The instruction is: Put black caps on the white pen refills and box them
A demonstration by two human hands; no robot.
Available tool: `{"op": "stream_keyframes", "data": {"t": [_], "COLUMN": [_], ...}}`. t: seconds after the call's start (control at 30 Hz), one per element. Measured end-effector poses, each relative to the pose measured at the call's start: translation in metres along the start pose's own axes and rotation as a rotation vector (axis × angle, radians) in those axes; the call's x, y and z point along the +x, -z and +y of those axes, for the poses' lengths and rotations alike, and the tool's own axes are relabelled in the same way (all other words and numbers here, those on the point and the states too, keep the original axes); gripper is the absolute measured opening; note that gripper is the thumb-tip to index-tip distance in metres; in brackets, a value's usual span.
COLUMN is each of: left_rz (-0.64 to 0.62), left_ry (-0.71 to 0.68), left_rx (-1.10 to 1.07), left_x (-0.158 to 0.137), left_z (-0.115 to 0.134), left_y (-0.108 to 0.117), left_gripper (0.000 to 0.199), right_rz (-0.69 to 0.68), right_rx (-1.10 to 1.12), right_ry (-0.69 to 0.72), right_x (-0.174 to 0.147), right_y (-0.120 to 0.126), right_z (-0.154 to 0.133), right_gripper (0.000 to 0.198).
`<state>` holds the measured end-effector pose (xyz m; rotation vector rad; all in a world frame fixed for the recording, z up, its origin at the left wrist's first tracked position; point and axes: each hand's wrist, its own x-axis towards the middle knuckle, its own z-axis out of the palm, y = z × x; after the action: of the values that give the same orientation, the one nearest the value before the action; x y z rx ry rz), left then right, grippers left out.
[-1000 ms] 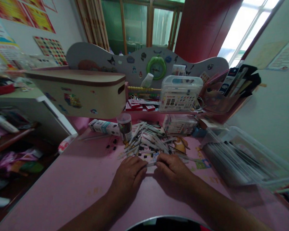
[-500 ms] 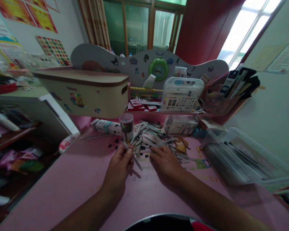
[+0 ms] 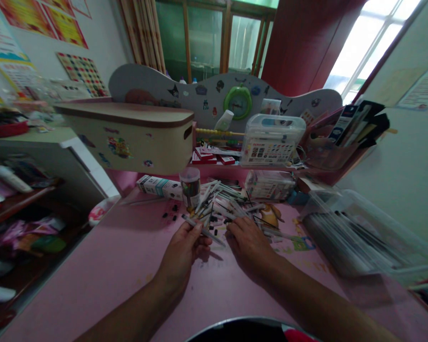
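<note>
My left hand (image 3: 183, 249) pinches a slim grey-white pen (image 3: 214, 237) between thumb and fingers, a little above the table. The pen slants down to the right. My right hand (image 3: 249, 242) rests at the near edge of a loose pile of pens (image 3: 219, 197), fingers bent and close together; the fingertips are partly hidden, and I cannot make out what they hold. Small black caps (image 3: 174, 208) lie scattered left of the pile, with more between my hands. Behind my left hand stands a clear plastic cup (image 3: 190, 183) with dark contents.
A clear bin of long pens (image 3: 371, 237) stands at the right on the pink table (image 3: 128, 266). A white carton (image 3: 159, 186) lies behind. On the shelf are a lidded cream box (image 3: 135, 142), a clear handled case (image 3: 271, 142) and a green clock (image 3: 237, 102).
The pen in my left hand has swung to a flatter slant, its lower end moving right and slightly up. My right hand stays at the pile, barely shifted.
</note>
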<state>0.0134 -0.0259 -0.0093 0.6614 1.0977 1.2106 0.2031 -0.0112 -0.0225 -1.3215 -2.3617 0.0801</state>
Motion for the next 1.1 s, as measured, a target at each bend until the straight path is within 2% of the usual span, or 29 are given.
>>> {"op": "stream_keyframes", "data": {"t": [0.17,0.33,0.57,0.7,0.87,1.1], "left_rz": [-0.037,-0.036,-0.107,-0.111,-0.167,-0.142], "left_ry": [-0.015,0.039,0.066,0.038,0.107,0.130], "left_rx": [-0.003,-0.111,-0.170,-0.126,-0.227,-0.269], "left_x": [-0.002,-0.006,-0.006,-0.007,-0.006,-0.001], "left_z": [0.002,0.006,0.009,0.011,0.015,0.014], "left_y": [-0.003,-0.006,-0.005,-0.006,-0.003,0.002], "left_gripper": [0.027,0.018,0.035,0.028,0.013,0.015], "right_rz": [-0.019,0.011,0.122,0.180,0.102,0.012], "right_rx": [-0.014,0.045,0.318,0.415,0.558,0.682], "right_ry": [-0.008,-0.018,-0.238,-0.288,-0.331,-0.316], "right_x": [-0.001,-0.001,-0.004,-0.006,-0.009,-0.011], "right_y": [-0.001,0.003,0.026,0.033,0.035,0.038], "right_z": [0.001,0.003,-0.006,-0.008,-0.012,-0.016], "right_gripper": [0.012,0.008,0.013,0.014,0.013,0.013]}}
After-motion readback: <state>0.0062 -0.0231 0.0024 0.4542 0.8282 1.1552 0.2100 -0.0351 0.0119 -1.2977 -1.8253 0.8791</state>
